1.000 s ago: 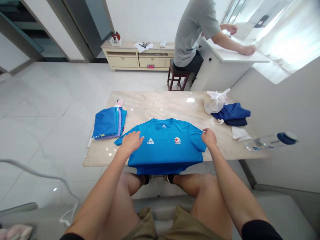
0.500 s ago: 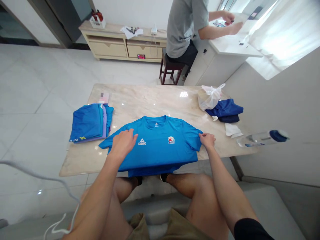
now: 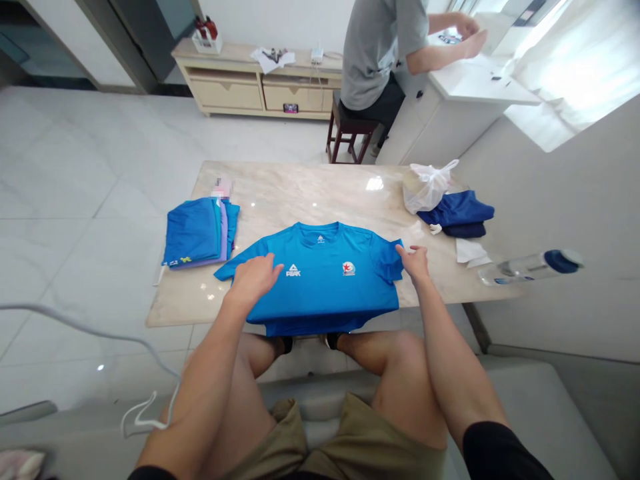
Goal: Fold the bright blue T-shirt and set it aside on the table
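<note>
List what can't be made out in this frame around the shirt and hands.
- Shirt hem: hangs past the table edge, head view.
- Right hand fingers on the sleeve: too small to tell if pinching.
- Object behind the folded stack: blurred.
- Bag contents: hidden by the plastic.
- Person's head: cut off by the top edge.

Marble table [image 3: 310, 193] — shirt [image 3: 325, 287], bottle [image 3: 530, 267].
</note>
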`<state>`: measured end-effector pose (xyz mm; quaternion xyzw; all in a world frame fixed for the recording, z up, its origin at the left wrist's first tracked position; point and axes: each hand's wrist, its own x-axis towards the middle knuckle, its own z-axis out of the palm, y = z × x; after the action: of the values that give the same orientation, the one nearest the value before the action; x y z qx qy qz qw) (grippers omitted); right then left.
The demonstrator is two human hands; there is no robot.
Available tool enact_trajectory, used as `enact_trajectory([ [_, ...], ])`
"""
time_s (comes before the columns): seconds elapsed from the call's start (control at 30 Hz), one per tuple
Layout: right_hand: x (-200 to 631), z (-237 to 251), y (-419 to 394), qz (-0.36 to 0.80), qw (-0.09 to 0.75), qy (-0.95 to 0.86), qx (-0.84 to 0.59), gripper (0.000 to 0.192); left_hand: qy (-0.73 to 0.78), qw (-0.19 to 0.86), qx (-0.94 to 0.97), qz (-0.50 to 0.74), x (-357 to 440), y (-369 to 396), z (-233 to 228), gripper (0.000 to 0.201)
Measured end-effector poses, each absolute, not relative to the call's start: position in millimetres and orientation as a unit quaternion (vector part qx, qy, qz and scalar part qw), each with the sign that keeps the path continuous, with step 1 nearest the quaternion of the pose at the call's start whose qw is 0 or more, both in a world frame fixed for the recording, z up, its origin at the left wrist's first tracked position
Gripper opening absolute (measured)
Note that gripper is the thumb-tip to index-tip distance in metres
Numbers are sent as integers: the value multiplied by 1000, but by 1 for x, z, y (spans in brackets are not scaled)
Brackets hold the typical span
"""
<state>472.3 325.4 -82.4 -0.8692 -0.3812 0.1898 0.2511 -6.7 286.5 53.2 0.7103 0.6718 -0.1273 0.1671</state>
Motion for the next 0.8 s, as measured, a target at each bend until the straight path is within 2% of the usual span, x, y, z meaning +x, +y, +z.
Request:
enact_trajectory([
  [0.07,465,-77,325,207,232,-392,-866,64,676,161,708,-127,-10,285,52,52],
  [0.17,447,-62,323,175,198,-457,-849,59,677,162,708,-121,-11,284,52,52],
  [0.3,403,-39,326,142,195,-530,-813,56,676,169,709,-105,-9,285,52,52],
  [0.43,357,-32,334,270,261,-565,-734,64,673,176,711,-104,-9,287,49,53],
  [0.53,351,-37,339,356,326,-512,-711,57,675,186,706,-106,-17,289,43,53],
  [0.6,362,-43,340,338,335,-491,-730,45,676,199,700,-117,-27,292,37,54],
  [0.67,377,-52,337,297,306,-516,-743,37,676,219,691,-131,-39,296,30,55],
  [0.8,390,-78,326,202,216,-642,-708,39,680,250,673,-150,-61,306,8,55],
])
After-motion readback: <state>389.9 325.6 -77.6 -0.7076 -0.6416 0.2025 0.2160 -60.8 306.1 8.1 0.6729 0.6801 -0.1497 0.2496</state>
